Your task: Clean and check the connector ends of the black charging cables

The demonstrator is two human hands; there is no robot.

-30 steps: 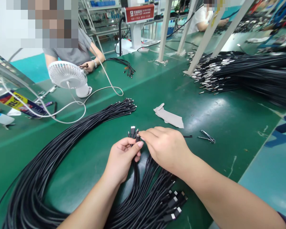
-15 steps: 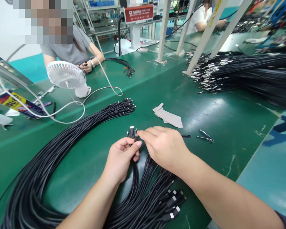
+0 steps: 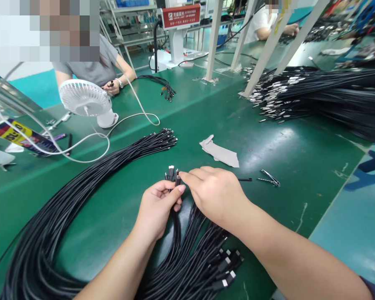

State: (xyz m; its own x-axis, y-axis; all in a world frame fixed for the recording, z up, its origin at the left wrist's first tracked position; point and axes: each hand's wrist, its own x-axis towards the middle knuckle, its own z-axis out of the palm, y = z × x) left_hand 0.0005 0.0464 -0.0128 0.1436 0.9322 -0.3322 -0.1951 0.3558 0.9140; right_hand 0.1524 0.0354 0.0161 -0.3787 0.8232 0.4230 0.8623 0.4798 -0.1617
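Note:
Near the middle, my left hand (image 3: 159, 204) is closed around a small bunch of black cables, whose plugs (image 3: 171, 170) with light metal tips stick up above the fingers. One black plug (image 3: 178, 180) sits between thumb and forefinger. My right hand (image 3: 215, 189) is closed, palm down, with its fingertips right at these plugs. From behind its far side pokes a thin black stick (image 3: 245, 179) that seems gripped in it; the stick's other end is hidden. Below my hands lies a thick bundle of black cables (image 3: 178, 271), with larger plugs (image 3: 221, 283) at its right end.
The cable bundle curves left to small tips (image 3: 167, 137). A pale cloth strip (image 3: 220, 153) and metal tweezers (image 3: 270, 178) lie on the green table (image 3: 187, 112). A white fan (image 3: 86, 98) with a cord stands by a co-worker (image 3: 84, 62). Cable piles (image 3: 325, 91) lie right, beside metal posts (image 3: 214, 41).
Both hands stay almost in place at the plugs. The thin black stick shows slightly farther out to the right of my right hand. The view has shifted a little.

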